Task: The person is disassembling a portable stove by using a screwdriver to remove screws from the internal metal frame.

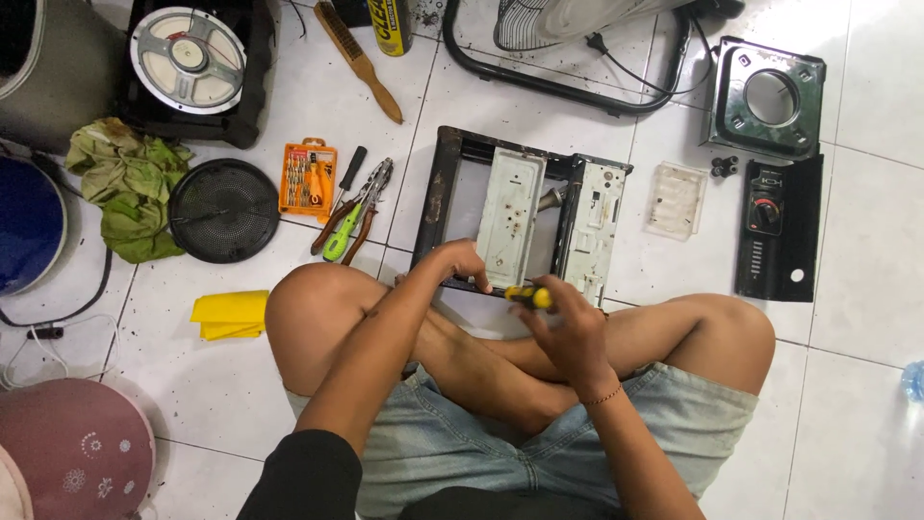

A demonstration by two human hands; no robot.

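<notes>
Black metal chassis (520, 217) on white tile floor (847, 318), near edge against crossed legs. Left hand (460, 262) grips that edge; right hand (568, 327) wraps yellow-handled screwdriver (529, 297). Best kept square, frame braced. Orange bit case (308, 178) left; yellow-black can (392, 24) at far edge.

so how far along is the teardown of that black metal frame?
Done: the black square top plate with round hole and the black control panel with knob lie detached on the tiles. In hand: left hand steadies the black metal frame; right hand holds a yellow-handled screwdriver at its near edge. Left: pale inner plates sit in the frame.
</notes>
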